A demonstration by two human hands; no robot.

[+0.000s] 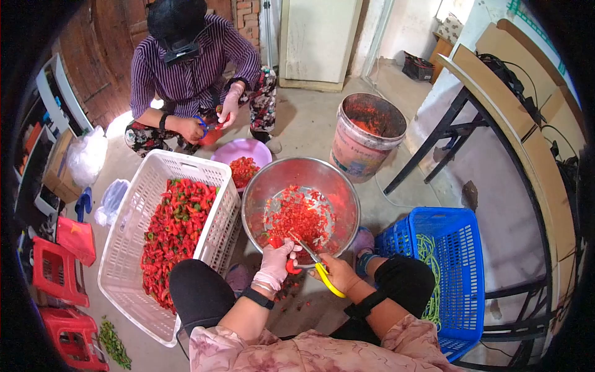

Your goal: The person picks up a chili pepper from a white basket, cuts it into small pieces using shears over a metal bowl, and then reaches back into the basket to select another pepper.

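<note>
My left hand (274, 266), in a thin pale glove, is closed on a red pepper (292, 267) at the near rim of a wide steel basin (346, 214). Yellow-handled scissors (327, 281) are in my right hand (344, 276), their blades reaching over the basin beside my left fingers. Chopped red pepper (297, 214) covers much of the basin floor. To my left stands a white slatted crate (124, 248) holding whole red peppers (176, 235), a few of them green.
Opposite, a person (186, 68) cuts with blue-handled scissors (202, 126) above a purple basin (223, 152) of chopped pepper. A stained bucket (365, 146) stands behind my basin. Right are a blue crate (462, 273) and a table (496, 105); left, red stools (56, 273).
</note>
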